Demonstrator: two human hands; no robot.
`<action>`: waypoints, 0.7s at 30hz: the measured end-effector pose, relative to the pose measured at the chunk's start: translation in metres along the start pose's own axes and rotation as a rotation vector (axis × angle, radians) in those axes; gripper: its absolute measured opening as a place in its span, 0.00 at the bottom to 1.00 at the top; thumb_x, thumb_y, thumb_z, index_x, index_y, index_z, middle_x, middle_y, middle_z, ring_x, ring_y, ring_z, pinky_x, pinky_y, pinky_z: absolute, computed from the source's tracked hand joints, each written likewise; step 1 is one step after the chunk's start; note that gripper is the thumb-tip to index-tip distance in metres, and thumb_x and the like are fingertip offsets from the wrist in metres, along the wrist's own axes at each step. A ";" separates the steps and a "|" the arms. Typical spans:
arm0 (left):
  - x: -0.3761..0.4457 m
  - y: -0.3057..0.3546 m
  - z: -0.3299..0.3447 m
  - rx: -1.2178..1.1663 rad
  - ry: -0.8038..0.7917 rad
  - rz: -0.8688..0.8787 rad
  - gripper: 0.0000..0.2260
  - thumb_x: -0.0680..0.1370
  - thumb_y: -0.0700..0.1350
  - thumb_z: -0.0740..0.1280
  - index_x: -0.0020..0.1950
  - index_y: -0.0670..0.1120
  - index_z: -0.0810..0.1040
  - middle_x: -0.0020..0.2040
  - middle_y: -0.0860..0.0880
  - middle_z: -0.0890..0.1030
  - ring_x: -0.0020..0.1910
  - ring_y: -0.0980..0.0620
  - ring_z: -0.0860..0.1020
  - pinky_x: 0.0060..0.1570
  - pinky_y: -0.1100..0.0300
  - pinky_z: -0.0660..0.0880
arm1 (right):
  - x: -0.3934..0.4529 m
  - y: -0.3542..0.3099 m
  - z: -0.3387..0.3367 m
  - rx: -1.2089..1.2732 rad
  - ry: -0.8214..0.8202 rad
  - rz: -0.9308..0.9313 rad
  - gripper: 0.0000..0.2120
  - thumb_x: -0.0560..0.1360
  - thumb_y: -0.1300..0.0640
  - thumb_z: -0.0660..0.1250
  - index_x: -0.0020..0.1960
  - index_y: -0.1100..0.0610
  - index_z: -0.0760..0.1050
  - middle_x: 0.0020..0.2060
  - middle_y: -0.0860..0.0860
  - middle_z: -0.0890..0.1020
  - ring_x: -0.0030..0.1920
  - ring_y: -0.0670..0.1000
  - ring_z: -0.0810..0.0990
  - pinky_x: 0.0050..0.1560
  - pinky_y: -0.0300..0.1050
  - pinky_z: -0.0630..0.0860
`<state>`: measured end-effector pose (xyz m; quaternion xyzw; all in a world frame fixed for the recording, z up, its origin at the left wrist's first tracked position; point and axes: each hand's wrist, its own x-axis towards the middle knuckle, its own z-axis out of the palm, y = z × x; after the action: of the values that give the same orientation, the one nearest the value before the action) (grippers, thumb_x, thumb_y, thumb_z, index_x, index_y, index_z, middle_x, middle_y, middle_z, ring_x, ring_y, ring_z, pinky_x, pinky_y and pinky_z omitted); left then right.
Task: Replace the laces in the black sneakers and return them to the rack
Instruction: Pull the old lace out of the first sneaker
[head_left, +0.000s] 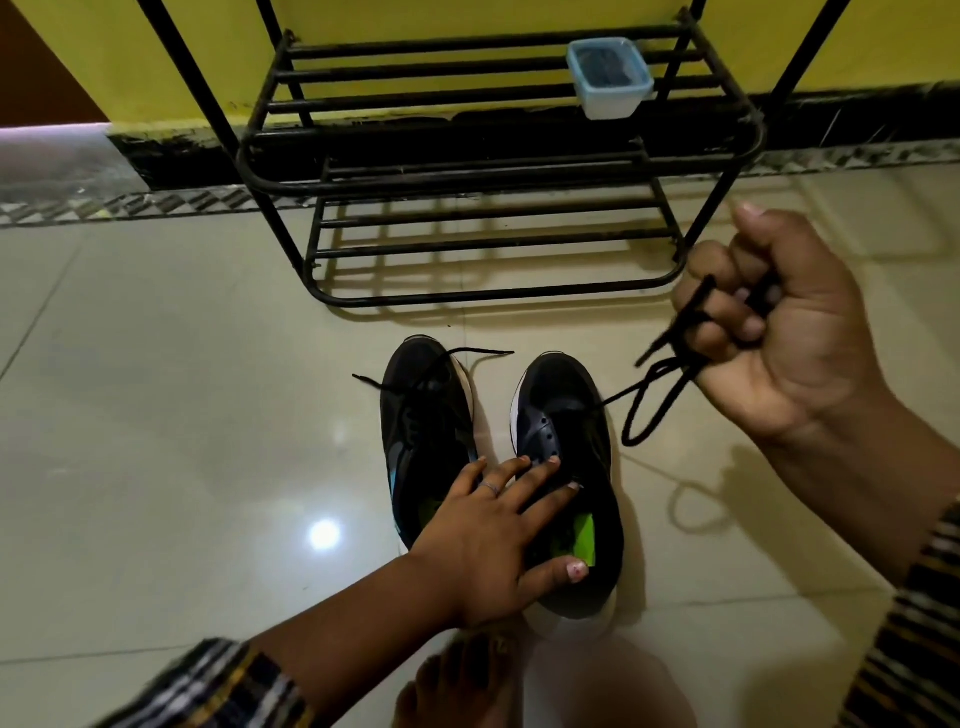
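Note:
Two black sneakers stand side by side on the tiled floor, toes pointing at the rack. The left sneaker (421, 431) has a loose black lace spread across its front. My left hand (493, 535) presses flat with straight fingers on the right sneaker (571, 441), whose eyelets near my fingers look bare. My right hand (779, 332) is raised at the right and grips a black lace (649, 410) bunched in its fist. A loop hangs below the fist, and one strand runs down to the right sneaker's front. The black metal shoe rack (498, 171) stands against the yellow wall.
A small plastic tub (609, 78) with a dark inside sits on the rack's upper shelf at the right. The lower shelf holds nothing. A bare foot (457, 686) shows at the bottom edge. Pale glossy tiles spread to the left and right of the shoes.

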<state>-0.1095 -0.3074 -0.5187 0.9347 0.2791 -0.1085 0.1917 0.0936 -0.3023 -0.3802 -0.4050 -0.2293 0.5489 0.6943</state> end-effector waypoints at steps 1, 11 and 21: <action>0.000 -0.001 0.001 0.005 0.007 0.008 0.34 0.73 0.71 0.40 0.77 0.60 0.44 0.78 0.55 0.44 0.77 0.51 0.43 0.73 0.47 0.39 | -0.002 -0.003 0.001 -0.010 0.004 0.006 0.23 0.76 0.52 0.57 0.24 0.52 0.58 0.23 0.46 0.57 0.21 0.43 0.52 0.19 0.33 0.54; 0.004 0.002 -0.002 0.019 -0.002 0.015 0.35 0.72 0.70 0.39 0.77 0.57 0.47 0.79 0.54 0.48 0.77 0.51 0.44 0.73 0.46 0.39 | -0.034 0.046 0.027 -0.016 -0.062 0.387 0.15 0.68 0.51 0.64 0.31 0.51 0.59 0.20 0.44 0.60 0.17 0.40 0.55 0.18 0.29 0.50; 0.004 0.004 0.004 -0.207 0.131 0.037 0.36 0.72 0.64 0.53 0.69 0.39 0.70 0.67 0.37 0.72 0.69 0.35 0.67 0.69 0.37 0.60 | -0.047 0.061 0.025 -0.085 -0.253 0.533 0.19 0.72 0.49 0.63 0.26 0.51 0.61 0.23 0.46 0.57 0.19 0.41 0.53 0.21 0.29 0.51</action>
<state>-0.1045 -0.3105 -0.5225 0.9200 0.2834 -0.0142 0.2705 0.0259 -0.3350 -0.4096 -0.4081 -0.2224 0.7479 0.4739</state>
